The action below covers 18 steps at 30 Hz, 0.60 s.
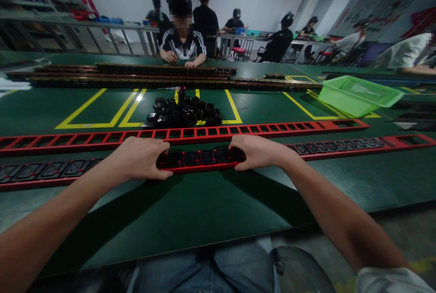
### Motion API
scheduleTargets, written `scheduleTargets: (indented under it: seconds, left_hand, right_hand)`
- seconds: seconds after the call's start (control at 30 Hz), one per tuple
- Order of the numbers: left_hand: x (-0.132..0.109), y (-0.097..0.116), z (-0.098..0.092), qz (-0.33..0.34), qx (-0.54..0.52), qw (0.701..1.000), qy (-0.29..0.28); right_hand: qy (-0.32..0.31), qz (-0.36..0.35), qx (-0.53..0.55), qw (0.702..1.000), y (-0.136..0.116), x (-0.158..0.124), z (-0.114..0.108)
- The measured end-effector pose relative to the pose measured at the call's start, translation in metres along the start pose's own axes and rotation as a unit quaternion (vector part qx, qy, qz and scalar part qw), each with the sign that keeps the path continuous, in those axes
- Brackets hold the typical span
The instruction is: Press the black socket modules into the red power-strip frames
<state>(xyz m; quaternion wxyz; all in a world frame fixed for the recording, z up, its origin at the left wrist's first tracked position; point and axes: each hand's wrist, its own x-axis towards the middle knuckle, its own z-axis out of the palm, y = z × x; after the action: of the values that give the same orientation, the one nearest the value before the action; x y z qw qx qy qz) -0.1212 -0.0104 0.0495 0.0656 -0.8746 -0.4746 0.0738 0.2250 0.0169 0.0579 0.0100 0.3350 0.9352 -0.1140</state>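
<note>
Strip (200, 169), long and red with black sockets (206, 157) in it, lies along the green table (190, 216); left hand (141, 158) and right hand (258, 151) each clamp on its two edges; best to squeeze both sides the same, press gently and keep it flat.

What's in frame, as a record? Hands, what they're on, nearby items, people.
left hand: gripping near red strip, thumb on near edge
right hand: gripping same strip further right, thumb on near edge
strip contents: row of black sockets
far red strip: ladder-like, just beyond the near one
pile: loose black parts, beyond both red strips
basket: green basket, tilted, toward the right
surface: green table with yellow lines
people: co-worker seated across; others in background
</note>
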Motion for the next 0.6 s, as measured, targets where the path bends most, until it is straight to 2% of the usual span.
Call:
scheduleTargets:
  seconds: [0.1,0.33,0.6]
  left_hand:
    - [0.001,0.005,0.003,0.007,0.003,1.000,0.010]
    - [0.006,0.038,0.014,0.058,-0.006,0.996,0.072]
    - [0.005,0.044,0.014,0.054,0.003,0.996,0.065]
  right_hand:
    - [0.012,-0.009,-0.005,1.000,-0.002,0.002,0.002]
    - [0.033,-0.022,0.025,0.999,-0.012,0.007,0.006]
    - [0.056,-0.041,0.058,0.996,-0.018,0.010,0.015]
